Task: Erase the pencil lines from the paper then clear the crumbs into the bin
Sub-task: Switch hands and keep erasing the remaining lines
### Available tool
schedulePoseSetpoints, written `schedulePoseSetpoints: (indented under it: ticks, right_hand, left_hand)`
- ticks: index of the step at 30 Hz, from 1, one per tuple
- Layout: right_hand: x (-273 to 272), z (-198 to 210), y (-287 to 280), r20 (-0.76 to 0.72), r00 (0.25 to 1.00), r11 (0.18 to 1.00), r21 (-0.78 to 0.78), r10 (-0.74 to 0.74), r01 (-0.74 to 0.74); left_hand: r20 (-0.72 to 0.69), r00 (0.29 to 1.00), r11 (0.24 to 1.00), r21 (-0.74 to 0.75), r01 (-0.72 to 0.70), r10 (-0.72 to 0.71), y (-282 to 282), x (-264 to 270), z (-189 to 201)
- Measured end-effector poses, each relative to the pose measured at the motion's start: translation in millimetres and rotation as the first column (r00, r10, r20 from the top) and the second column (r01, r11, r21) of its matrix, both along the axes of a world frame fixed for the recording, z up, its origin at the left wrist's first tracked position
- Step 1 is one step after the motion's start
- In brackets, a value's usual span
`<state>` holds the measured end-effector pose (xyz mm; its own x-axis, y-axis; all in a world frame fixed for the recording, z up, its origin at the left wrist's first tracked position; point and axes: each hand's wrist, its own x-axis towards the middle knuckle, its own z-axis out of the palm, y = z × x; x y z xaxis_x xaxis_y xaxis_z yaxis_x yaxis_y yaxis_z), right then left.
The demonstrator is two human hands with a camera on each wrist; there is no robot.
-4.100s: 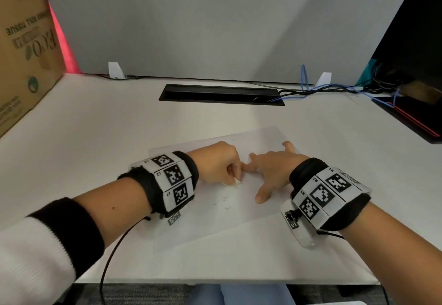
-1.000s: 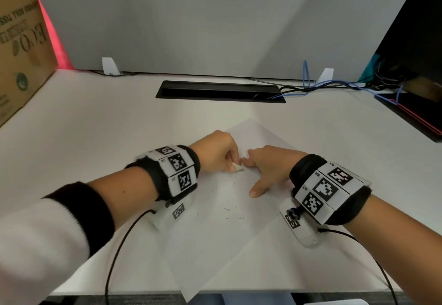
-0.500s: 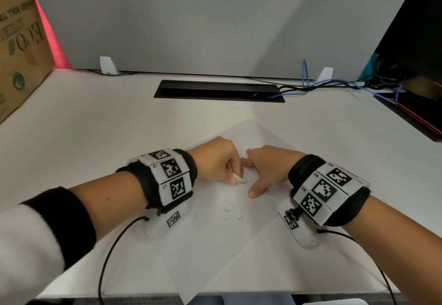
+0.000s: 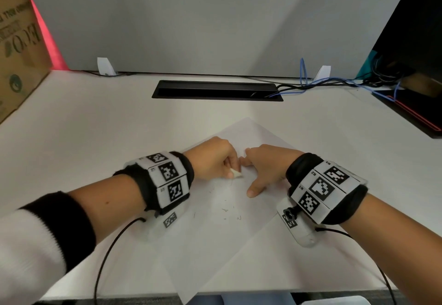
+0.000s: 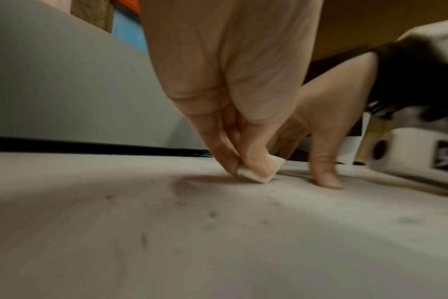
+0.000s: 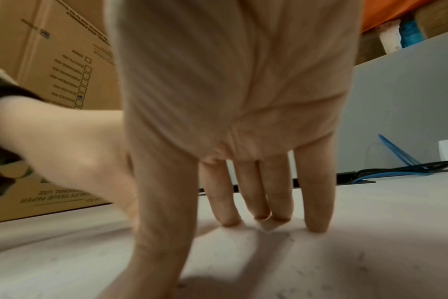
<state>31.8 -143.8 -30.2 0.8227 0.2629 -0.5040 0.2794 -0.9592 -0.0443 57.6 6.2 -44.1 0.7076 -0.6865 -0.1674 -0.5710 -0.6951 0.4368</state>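
Left wrist view: left hand (image 5: 233, 85) fingers pinch small white eraser (image 5: 262, 172) against crumb-speckled paper (image 5: 218, 232).

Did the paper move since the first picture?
Yes. The paper has turned: its far corner now points toward the black cable slot, and its near corner hangs over the desk edge.

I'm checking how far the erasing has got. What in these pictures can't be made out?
- Pencil lines under the left hand and small white eraser: hidden in every view.
- Dark specks on the white paper sheet: crumbs or leftover marks, too small in the head view, blurred in both wrist views.
- The bin: in no view.
- The paper's near corner: runs past the white desk edge, cut off by the head view's bottom edge.
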Motion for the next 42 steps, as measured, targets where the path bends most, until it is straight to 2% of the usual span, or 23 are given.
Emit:
schedulePoseSetpoints:
  ticks: [3, 8, 13, 19, 24, 29, 34, 38, 42]
  right_hand:
    - [0, 1, 1, 0.009, 1.000, 1.000, -0.003, 0.004, -0.004]
    - [-1, 0, -2, 0.002, 1.000, 1.000, 0.004, -0.024, 0.024]
    - [0, 0, -1, 0.008, 1.000, 1.000, 0.011, 0.004, -0.004]
    - [2, -3, -2, 0.015, 1.000, 1.000, -0.001, -0.006, 0.006]
    - [0, -1, -1, 0.015, 1.000, 1.000, -0.026, 0.018, -0.018]
    - [2, -2, -2, 0.017, 1.000, 1.000, -0.012, 0.024, -0.023]
    - [1, -1, 0, 0.018, 0.999, 0.999, -0.029, 0.035, -0.035]
    - [1, -3, -1, 0.022, 1.000, 1.000, -0.014, 0.023, -0.023]
    - [0, -1, 0, 0.024, 0.999, 0.999, -0.019, 0.036, -0.036]
  left_hand:
    - [0.014, 0.999, 0.999, 0.015, -0.036, 0.036, -3, 7, 2]
    - [-0.048, 0.997, 0.998, 0.035, 0.061, -0.059, 1, -8, 1]
    - [0.033, 0.997, 0.998, 0.003, -0.064, 0.064, -5, 5, 3]
    - [-0.045, 0.999, 1.000, 0.004, -0.010, 0.010, 11, -18, 1]
    - [0.068, 0.980, 0.983, 0.002, -0.185, 0.185, 19, -1, 6]
    - [0.001, 0.999, 0.998, 0.026, -0.049, 0.049, 9, -19, 5]
    - [0.053, 0.986, 0.987, -0.008, -0.160, 0.160, 11, -5, 7]
    - [0.003, 0.998, 0.998, 0.003, -0.061, 0.061, 7, -17, 5]
    - [0.045, 0.991, 0.992, 0.017, -0.125, 0.124, 6, -8, 4]
